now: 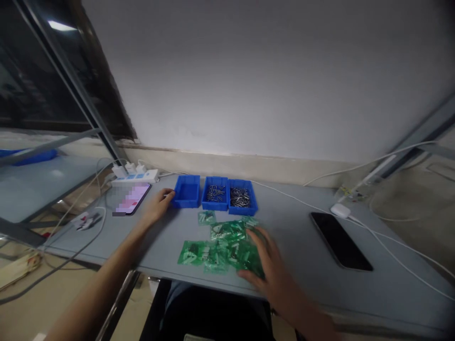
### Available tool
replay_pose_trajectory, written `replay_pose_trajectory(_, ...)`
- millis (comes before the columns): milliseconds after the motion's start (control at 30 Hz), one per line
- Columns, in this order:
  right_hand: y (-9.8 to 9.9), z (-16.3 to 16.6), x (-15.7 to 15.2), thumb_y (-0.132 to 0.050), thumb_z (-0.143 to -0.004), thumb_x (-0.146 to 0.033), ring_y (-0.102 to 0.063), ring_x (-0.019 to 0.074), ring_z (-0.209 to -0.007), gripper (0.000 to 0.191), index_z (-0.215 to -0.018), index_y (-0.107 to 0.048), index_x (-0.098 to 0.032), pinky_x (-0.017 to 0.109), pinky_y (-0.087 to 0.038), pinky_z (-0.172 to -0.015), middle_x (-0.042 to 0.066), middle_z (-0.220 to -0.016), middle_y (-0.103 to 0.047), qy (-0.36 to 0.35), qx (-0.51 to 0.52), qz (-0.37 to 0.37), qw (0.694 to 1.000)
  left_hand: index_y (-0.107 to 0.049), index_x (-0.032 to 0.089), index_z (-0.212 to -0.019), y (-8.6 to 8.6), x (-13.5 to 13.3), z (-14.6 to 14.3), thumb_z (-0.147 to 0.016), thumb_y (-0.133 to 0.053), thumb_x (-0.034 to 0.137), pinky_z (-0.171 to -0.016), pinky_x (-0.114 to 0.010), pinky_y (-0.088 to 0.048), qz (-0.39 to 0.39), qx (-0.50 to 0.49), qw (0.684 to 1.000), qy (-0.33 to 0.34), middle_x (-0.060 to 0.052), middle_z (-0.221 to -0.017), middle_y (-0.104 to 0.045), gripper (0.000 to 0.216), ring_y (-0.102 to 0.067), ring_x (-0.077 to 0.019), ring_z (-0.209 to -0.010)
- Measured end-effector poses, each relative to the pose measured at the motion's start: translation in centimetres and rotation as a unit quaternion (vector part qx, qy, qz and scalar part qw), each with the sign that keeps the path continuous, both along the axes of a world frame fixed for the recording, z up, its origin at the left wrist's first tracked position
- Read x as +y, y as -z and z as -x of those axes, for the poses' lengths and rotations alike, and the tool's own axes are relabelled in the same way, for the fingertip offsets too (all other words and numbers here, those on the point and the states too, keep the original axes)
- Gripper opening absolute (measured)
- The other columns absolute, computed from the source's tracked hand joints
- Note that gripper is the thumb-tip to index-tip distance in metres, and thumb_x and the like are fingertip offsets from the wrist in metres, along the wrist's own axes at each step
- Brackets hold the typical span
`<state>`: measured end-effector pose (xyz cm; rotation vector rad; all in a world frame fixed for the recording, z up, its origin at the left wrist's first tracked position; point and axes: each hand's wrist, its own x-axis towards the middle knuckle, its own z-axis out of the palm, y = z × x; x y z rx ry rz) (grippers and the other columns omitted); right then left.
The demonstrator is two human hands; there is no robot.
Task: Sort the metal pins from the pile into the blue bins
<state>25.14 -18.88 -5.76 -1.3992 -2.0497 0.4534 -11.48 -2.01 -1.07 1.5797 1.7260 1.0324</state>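
Observation:
My left hand (159, 204) rests on the table with its fingertips against the left side of a blue plastic bin (186, 191); I see no parts in that bin. Beside it, a second blue bin (215, 206) holds loose metal screws (215, 192), and the third blue bin (252, 205) has a denser heap of small metal pieces (241, 197). Spread in front lie several small green plastic packets (227, 232) with hardware inside. Over their right end is my right hand (266, 260), thumb and fingers apart, touching the packets; some are partly hidden beneath it.
A phone with a lit screen (133, 199) lies at the left, below a white power strip (142, 176) with plugs. Another dark phone (340, 241) lies at the right, near a white charger (340, 210). White cables (284, 193) cross the table (291, 222) toward the wall.

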Motion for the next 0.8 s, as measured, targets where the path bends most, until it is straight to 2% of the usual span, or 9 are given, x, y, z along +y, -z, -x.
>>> replay_pose_trajectory(133, -0.6, -1.7, 0.4, -0.06, -0.1, -0.048, -0.036, 0.0359, -0.148, 0.074, -0.161, -0.019, -0.037, 0.058, -0.04, -0.119, 0.011, -0.159, -0.031, 0.006, 0.003, -0.034, 0.999, -0.066, 0.018, -0.113, 0.1, 0.5, -1.1, -0.077, -0.061, 0.058, -0.083, -0.035, -0.05, 0.0, 0.001, 1.0, 0.011, -0.007, -0.1, -0.072, 0.054, -0.065, -0.0248, -0.088)
replay_pose_trajectory(267, -1.3, -3.1, 1.1, -0.062, -0.097, -0.051, -0.038, 0.0365, -0.147, 0.076, -0.161, -0.023, -0.036, 0.058, -0.04, -0.118, 0.012, -0.158, -0.034, 0.009, -0.009, -0.013, 1.0, -0.067, 0.017, -0.112, 0.0, 0.8, -1.3, -0.076, -0.059, 0.049, -0.083, -0.035, -0.05, -0.001, 0.007, 1.0, 0.015, -0.006, -0.092, -0.072, 0.049, -0.066, -0.0254, -0.088)
replay_pose_trajectory(367, -1.3, -3.7, 2.0, -0.06, -0.098, -0.052, -0.035, 0.0354, -0.149, 0.077, -0.162, -0.019, -0.036, 0.058, -0.038, -0.12, 0.011, -0.162, -0.03, -0.006, -0.005, 0.018, 1.0, -0.067, 0.018, -0.114, 0.1, 0.7, -1.2, -0.078, -0.056, 0.048, -0.087, -0.037, -0.05, -0.005, 0.016, 1.0, 0.02, -0.007, -0.098, -0.073, 0.048, -0.066, -0.0267, -0.092)
replay_pose_trajectory(500, -0.9, -3.8, 3.4, -0.059, -0.098, -0.057, -0.021, 0.0342, -0.157, 0.085, -0.164, -0.009, -0.034, 0.06, -0.027, -0.125, 0.012, -0.17, -0.016, -0.024, -0.005, 0.067, 0.997, -0.066, 0.017, -0.117, 0.0, 0.4, -1.3, -0.081, -0.054, 0.049, -0.095, -0.039, -0.05, -0.009, 0.03, 0.999, 0.041, -0.009, -0.108, -0.074, 0.049, -0.066, -0.0282, -0.102)
replay_pose_trajectory(600, -0.9, -3.3, 4.1, -0.054, -0.101, -0.056, -0.018, 0.0304, -0.158, 0.078, -0.165, -0.014, -0.033, 0.058, -0.024, -0.127, 0.009, -0.172, -0.015, -0.036, -0.011, 0.106, 0.994, -0.066, 0.016, -0.12, -0.2, 0.2, -1.4, -0.084, -0.055, 0.05, -0.1, -0.04, -0.05, -0.009, 0.038, 0.998, 0.052, -0.011, -0.119, -0.072, 0.051, -0.065, -0.0292, -0.109)
replay_pose_trajectory(667, -1.2, -2.8, 4.4, -0.054, -0.102, -0.054, -0.019, 0.0288, -0.158, 0.072, -0.163, -0.023, -0.032, 0.057, -0.025, -0.127, 0.008, -0.171, -0.02, -0.044, -0.025, 0.114, 0.992, -0.063, 0.015, -0.126, -0.5, -0.4, -1.7, -0.088, -0.054, 0.051, -0.103, -0.043, -0.049, -0.037, 0.064, 0.997, 0.038, -0.015, -0.128, -0.067, 0.054, -0.064, -0.0305, -0.115)
replay_pose_trajectory(733, -1.6, -2.2, 4.6, -0.057, -0.101, -0.054, -0.022, 0.029, -0.157, 0.07, -0.162, -0.03, -0.032, 0.057, -0.028, -0.126, 0.008, -0.17, -0.025, -0.054, -0.038, 0.109, 0.992, -0.059, 0.015, -0.134, -1.0, -1.8, -2.3, -0.094, -0.05, 0.052, -0.109, -0.046, -0.046, -0.105, 0.119, 0.987, 0.022, -0.017, -0.138, -0.06, 0.055, -0.06, -0.0318, -0.123)
replay_pose_trajectory(800, -2.1, -1.7, 5.0, -0.059, -0.1, -0.055, -0.026, 0.0293, -0.156, 0.071, -0.161, -0.033, -0.033, 0.056, -0.031, -0.125, 0.008, -0.169, -0.027, -0.07, -0.046, 0.105, 0.991, -0.057, 0.018, -0.139, -1.5, -4.1, -3.2, -0.099, -0.048, 0.052, -0.118, -0.049, -0.039, -0.17, 0.176, 0.968, 0.048, -0.015, -0.142, -0.057, 0.053, -0.054, -0.0321, -0.132)
